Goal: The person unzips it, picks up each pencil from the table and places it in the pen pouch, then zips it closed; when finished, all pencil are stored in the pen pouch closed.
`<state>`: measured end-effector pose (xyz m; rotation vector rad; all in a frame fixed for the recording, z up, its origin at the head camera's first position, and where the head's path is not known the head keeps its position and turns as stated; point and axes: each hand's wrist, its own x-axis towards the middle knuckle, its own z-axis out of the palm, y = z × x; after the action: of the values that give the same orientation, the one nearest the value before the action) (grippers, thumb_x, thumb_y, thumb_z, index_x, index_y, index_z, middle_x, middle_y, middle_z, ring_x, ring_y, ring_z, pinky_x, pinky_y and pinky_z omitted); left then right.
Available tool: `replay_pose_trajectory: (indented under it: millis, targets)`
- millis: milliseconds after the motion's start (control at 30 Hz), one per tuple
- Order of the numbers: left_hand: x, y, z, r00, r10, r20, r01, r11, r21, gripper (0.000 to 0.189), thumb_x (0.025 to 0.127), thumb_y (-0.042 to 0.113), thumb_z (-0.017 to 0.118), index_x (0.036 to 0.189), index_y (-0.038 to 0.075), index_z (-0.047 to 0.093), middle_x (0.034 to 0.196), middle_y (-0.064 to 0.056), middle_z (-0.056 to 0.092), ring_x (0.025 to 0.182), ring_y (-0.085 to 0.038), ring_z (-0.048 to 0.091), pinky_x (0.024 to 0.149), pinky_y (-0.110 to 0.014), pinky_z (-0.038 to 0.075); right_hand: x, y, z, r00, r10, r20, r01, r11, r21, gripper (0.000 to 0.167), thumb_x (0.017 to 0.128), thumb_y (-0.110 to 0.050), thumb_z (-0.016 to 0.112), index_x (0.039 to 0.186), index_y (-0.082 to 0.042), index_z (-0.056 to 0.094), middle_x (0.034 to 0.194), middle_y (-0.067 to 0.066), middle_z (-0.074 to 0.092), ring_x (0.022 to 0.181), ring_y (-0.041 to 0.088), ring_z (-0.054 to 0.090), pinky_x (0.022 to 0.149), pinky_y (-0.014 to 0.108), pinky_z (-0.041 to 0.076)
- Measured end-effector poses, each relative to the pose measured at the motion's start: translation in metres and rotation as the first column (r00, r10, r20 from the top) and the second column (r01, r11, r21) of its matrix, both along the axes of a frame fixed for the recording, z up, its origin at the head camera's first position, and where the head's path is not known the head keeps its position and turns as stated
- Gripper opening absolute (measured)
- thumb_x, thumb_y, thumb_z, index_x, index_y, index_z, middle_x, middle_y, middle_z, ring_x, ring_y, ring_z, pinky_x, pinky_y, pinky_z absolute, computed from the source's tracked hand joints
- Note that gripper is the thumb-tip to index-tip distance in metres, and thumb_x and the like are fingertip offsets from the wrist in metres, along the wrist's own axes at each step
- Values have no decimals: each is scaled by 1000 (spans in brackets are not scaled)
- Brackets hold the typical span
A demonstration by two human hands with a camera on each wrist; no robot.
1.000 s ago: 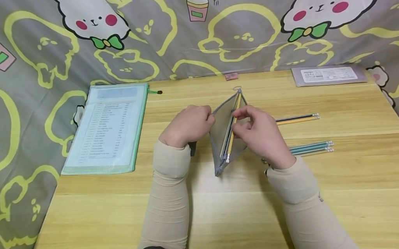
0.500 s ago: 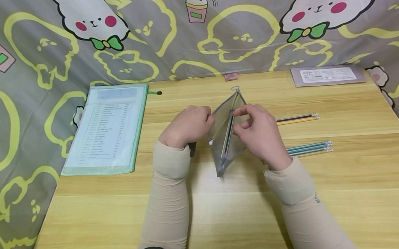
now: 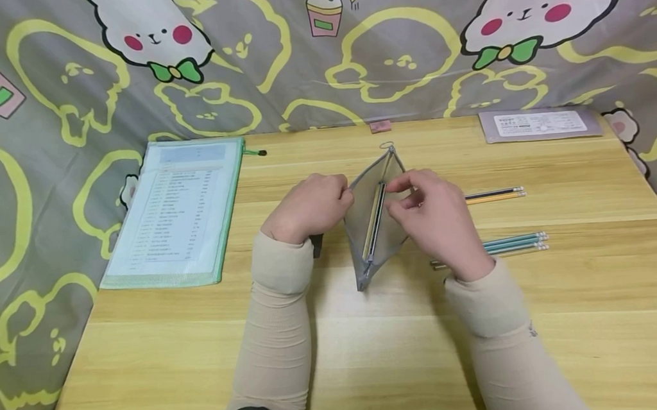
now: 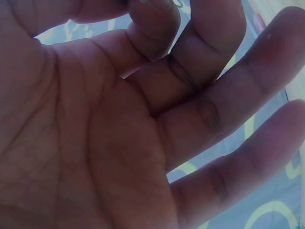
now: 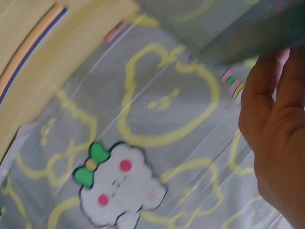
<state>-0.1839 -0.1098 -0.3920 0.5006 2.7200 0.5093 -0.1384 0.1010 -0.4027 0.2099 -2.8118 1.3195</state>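
A grey pencil pouch (image 3: 359,270) stands upright on the table with its mouth spread wide. Several pencils (image 3: 374,224) lean inside it, yellow and dark ones among them. My left hand (image 3: 311,206) pinches the pouch's left edge between thumb and index finger; in the left wrist view its other fingers (image 4: 209,114) are spread loosely. At the right side of the mouth is my right hand (image 3: 436,219), index finger and thumb apart with nothing seen between them. The right wrist view shows that hand (image 5: 281,124) just beside the pouch's side (image 5: 257,40).
Right of the right hand lie a black and an orange pencil (image 3: 496,195), and nearer, several teal and pale pencils (image 3: 517,243). A zip document folder (image 3: 172,211) lies left. At the back are a pink eraser (image 3: 381,127) and a grey packet (image 3: 542,124), before the patterned curtain (image 3: 295,72).
The yellow pencil in my right fingers was let go into the pouch and has settled beside the others. My right hand has drawn slightly right; the left has stayed on the edge.
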Motion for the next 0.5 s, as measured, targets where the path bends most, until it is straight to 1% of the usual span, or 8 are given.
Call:
replay_pose_trajectory:
  millis: [100,200,267,333,433,500]
  targets:
    - [0,1,1,1000,-5,-1,5,1000,4,34,110,20,41,80,12,53,72,-2,47,63,-17,45,61,-32,40,-4,21,3,999,-37,-8,37,999,2,21,97,-15,69,116,-7,75,121,11,73,95,28,76,67,26,53]
    - [0,1,1,1000,-13,-6,13,1000,5,35,110,21,40,79,12,52,72,-2,46,63,-17,44,61,-32,40,-11,48,0,995,-103,7,102,994,49,24,99,-20,68,119,-9,73,123,11,74,98,29,74,65,21,49]
    - [0,1,1,1000,-14,-8,14,1000,7,35,110,21,40,79,12,52,72,-2,46,63,-17,44,61,-32,40,-17,63,-9,991,-134,19,132,988,85,26,99,-22,67,120,-8,72,122,12,74,99,30,73,64,20,47]
    - [1,1,1,1000,-10,-4,10,1000,9,35,110,21,40,79,12,52,72,-2,46,63,-17,44,61,-32,40,-24,77,-21,989,-144,29,139,982,124,26,99,-20,65,120,-7,72,121,14,74,99,31,72,65,21,46]
    - [2,0,1,1000,-1,7,1,1000,14,35,110,21,40,79,12,52,72,-2,46,63,-17,44,61,-33,40,-32,91,-42,991,-127,37,120,980,158,25,99,-12,63,120,-3,72,120,19,73,98,34,71,70,27,47]
    - [2,0,1,1000,3,11,-3,1000,14,35,110,22,40,79,12,52,72,-1,46,62,-17,44,61,-33,40,-36,98,-53,993,-102,50,92,981,171,26,97,-6,61,120,0,71,121,22,71,99,37,71,77,34,50]
